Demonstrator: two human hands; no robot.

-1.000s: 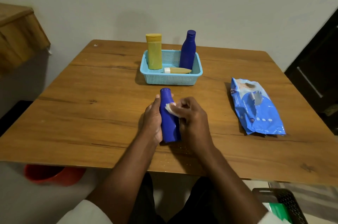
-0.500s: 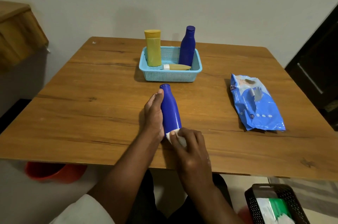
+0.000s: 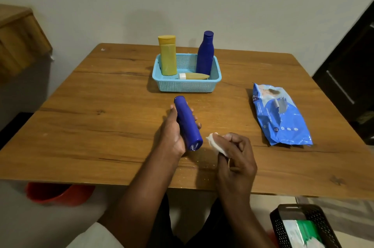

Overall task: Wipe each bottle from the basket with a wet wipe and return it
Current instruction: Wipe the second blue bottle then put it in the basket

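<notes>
A: Change since 0.5 s ago: the right hand point(image 3: 234, 158) has come off the base of the blue bottle point(image 3: 187, 123) and now sits just beside it, apart, with the wet wipe point(image 3: 215, 143) no longer on the plastic.

B: Grip?

A: Right fingers curled, pinching the crumpled white wipe at the fingertips. Left hand point(image 3: 175, 133) wraps the blue bottle from its left side, fingertips showing past the right edge. Bottle is smooth, glossy, cylindrical, narrowing to a rounded cap; cap points away, base toward the person, held above the wooden table point(image 3: 101, 130).

B: Other items?

A: Light blue perforated plastic basket point(image 3: 186, 86) further back: 1 yellow flat-sided bottle point(image 3: 168, 55) upright, 1 dark blue bottle point(image 3: 205, 54) upright, 1 small tan bottle point(image 3: 193, 76) with a white cap lying on its side. Shiny blue wipes packet point(image 3: 281, 114), crinkled, lies flat on the table to the right.
</notes>
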